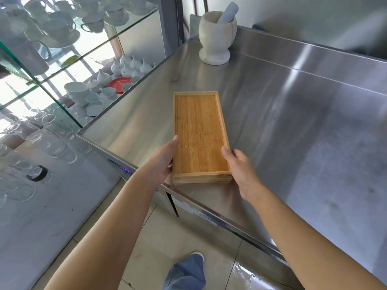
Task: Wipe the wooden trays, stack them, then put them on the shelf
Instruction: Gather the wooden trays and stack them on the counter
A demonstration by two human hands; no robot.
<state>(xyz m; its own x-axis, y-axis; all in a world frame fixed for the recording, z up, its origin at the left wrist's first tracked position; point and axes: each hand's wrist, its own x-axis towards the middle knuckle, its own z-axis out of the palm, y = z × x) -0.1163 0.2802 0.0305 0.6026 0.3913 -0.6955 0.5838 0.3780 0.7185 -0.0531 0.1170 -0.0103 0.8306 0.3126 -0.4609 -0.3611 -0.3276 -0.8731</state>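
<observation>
Bamboo-coloured wooden trays (pixel 200 135), seemingly stacked, the near end showing layered edges, sit on the steel counter (pixel 293 122) close to its front corner. Left hand (pixel 162 164) grips the left long side, thumb over the rim, fingers tucked below. Right hand (pixel 240 170) holds the right side, thumb on the rim, fingers curled at the outer wall. No cloth in view. Judged step: wiping and stacking look done; carrying to the shelf is in hand. Next move calls for a level two-handed lift, then a turn toward the glass shelves (pixel 88 49) at left, crowded with white crockery (pixel 129 66); a free spot is not evident
</observation>
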